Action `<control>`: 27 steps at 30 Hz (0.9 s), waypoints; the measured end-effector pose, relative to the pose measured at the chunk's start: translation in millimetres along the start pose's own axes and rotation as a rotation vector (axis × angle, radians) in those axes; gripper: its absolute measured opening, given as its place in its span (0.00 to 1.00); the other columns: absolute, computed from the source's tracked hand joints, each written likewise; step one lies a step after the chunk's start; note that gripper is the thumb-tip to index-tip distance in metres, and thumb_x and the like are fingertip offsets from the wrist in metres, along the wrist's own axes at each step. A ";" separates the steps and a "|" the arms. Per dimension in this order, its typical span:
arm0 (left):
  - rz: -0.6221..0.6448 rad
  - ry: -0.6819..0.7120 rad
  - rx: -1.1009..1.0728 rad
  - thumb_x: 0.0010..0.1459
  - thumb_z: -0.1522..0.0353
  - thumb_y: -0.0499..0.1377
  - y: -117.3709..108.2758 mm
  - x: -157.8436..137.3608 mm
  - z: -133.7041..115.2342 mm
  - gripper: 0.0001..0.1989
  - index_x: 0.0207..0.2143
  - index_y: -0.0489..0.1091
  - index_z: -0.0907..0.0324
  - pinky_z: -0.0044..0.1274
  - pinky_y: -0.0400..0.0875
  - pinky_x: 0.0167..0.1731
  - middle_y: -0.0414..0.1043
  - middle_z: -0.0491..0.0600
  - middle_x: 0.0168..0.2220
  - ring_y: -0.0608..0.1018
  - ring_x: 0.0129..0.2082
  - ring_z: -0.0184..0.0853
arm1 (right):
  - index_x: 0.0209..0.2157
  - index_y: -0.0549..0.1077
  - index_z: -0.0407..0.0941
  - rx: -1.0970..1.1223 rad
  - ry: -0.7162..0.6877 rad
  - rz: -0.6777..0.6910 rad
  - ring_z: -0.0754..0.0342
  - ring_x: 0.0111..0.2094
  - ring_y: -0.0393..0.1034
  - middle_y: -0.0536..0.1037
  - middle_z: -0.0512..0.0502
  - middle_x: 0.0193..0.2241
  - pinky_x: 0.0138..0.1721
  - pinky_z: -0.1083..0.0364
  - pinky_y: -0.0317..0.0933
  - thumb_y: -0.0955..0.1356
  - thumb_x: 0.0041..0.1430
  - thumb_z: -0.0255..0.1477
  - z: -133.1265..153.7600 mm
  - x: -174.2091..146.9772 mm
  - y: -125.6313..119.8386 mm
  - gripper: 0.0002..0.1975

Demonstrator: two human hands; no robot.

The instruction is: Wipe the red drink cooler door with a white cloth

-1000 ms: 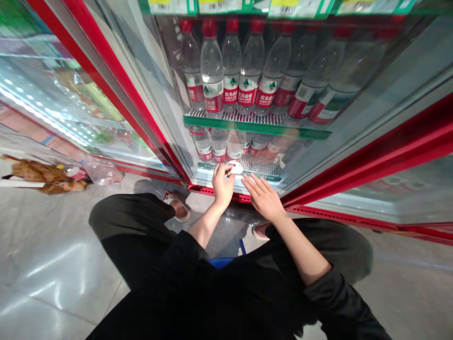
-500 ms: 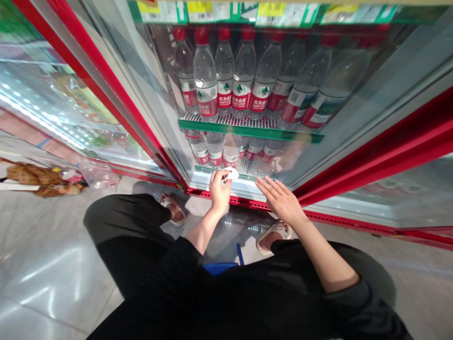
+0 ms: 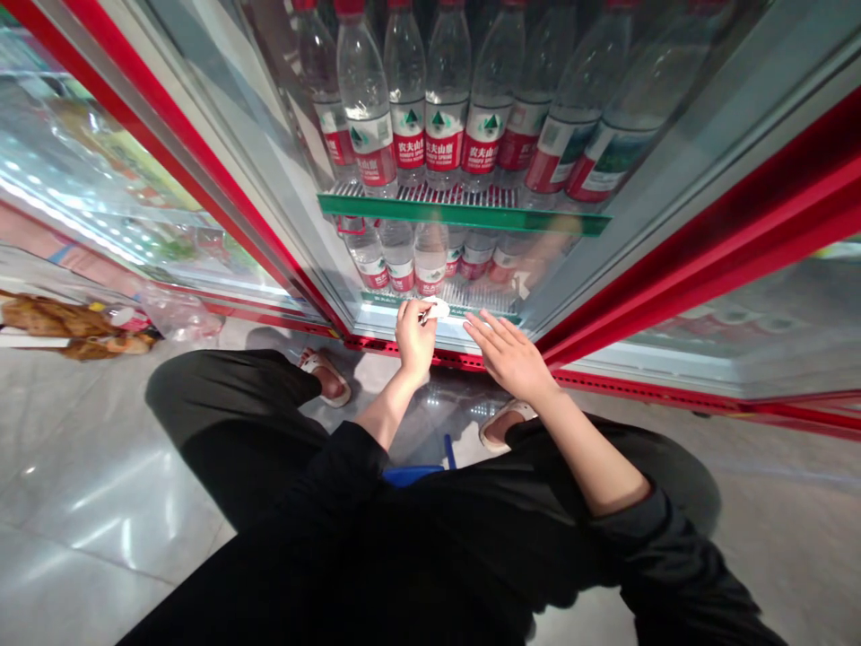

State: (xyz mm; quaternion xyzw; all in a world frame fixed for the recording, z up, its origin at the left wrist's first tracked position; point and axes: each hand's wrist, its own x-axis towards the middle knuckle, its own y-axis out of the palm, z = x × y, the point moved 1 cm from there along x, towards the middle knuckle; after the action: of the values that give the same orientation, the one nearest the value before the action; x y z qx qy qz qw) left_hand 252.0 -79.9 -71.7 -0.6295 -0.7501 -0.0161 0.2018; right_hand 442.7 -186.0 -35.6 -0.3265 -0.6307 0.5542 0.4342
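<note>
Pinching a small white item (image 3: 440, 309) between thumb and fingers, the left hand (image 3: 415, 341) is raised near the bottom of the cooler's glass door (image 3: 561, 260), though whether item and glass touch is unclear. Just beside it, the right hand (image 3: 515, 357) has its fingers stretched forward, grasping nothing. Beyond the pane, red-labelled water bottles (image 3: 430, 260) stand on the lower rack, and taller-looking, red-capped bottles (image 3: 444, 99) line the green-edged shelf (image 3: 464, 213) above.

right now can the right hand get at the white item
Probably yes: the right hand is close to the white item, nothing visible between them, though the left hand holds it.
</note>
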 end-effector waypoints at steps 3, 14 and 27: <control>-0.064 0.004 -0.029 0.64 0.76 0.67 0.0 7.9 -1.0 0.09 0.37 0.73 0.53 0.30 0.76 0.50 0.76 0.49 0.42 0.80 0.47 0.39 | 0.81 0.51 0.47 -0.022 0.019 -0.049 0.45 0.80 0.53 0.61 0.45 0.78 0.79 0.39 0.58 0.60 0.73 0.20 -6.7 -5.1 2.1 0.38; -0.090 -0.064 -0.068 0.61 0.74 0.69 18.3 -12.7 10.7 0.12 0.32 0.70 0.50 0.35 0.80 0.45 0.76 0.48 0.35 0.81 0.41 0.42 | 0.82 0.46 0.48 -0.043 0.031 -0.114 0.45 0.79 0.54 0.61 0.44 0.78 0.78 0.39 0.60 0.61 0.72 0.20 -11.4 -9.6 4.9 0.42; -0.111 -0.131 -0.075 0.64 0.81 0.65 24.1 -17.7 3.5 0.15 0.35 0.67 0.53 0.30 0.72 0.50 0.74 0.49 0.39 0.77 0.46 0.39 | 0.81 0.52 0.47 -0.068 0.048 -0.086 0.46 0.80 0.53 0.61 0.44 0.78 0.78 0.39 0.60 0.62 0.71 0.20 -16.3 -12.0 4.9 0.40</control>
State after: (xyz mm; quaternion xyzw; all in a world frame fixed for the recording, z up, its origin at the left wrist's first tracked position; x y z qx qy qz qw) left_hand 276.2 -90.6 -86.2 -0.5940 -0.7943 -0.0141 0.1271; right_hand 462.1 -189.1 -42.5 -0.3271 -0.6520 0.5051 0.4613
